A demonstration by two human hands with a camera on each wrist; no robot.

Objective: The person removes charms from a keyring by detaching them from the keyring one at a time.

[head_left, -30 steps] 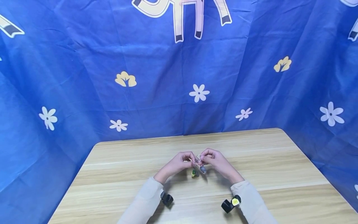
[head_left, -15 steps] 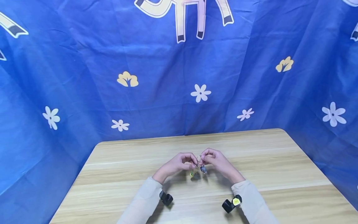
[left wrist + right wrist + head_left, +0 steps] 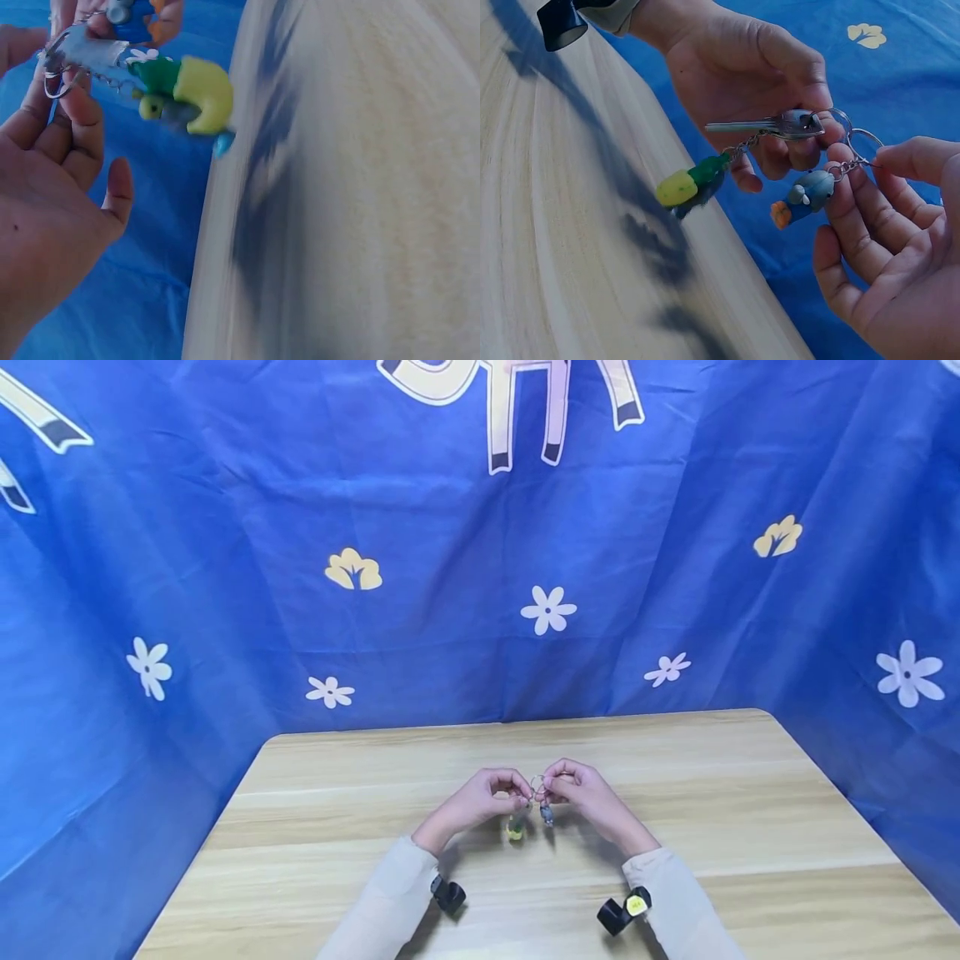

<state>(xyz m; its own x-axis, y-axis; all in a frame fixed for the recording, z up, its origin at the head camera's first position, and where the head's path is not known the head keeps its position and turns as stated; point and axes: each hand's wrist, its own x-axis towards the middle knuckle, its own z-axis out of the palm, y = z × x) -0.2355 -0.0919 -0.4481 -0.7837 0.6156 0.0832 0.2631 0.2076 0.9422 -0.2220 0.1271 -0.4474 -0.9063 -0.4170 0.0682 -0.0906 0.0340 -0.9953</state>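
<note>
In the head view my left hand (image 3: 483, 797) and right hand (image 3: 588, 793) face each other above the table, fingertips close together. The left thumb and fingers pinch a metal key (image 3: 791, 124) near its head, where a split ring (image 3: 841, 112) passes through. From it a short chain carries a green and yellow figure charm (image 3: 695, 180), blurred in the left wrist view. My right thumb and index finger pinch a second split ring (image 3: 868, 132), linked with the first in the right wrist view. A blue-grey charm with an orange end (image 3: 810, 193) hangs from it by a chain, against the right fingers.
The wood-grain table (image 3: 360, 868) lies beneath both hands. Blue patterned cloth (image 3: 435, 568) hangs behind and at both sides. Black wrist cameras (image 3: 448, 895) sit at the light sleeves (image 3: 386, 897).
The hands have stayed nearly in place while the left fingers shifted slightly at the rings. The green and yellow charm has swung about. The head view has turned slightly left.
</note>
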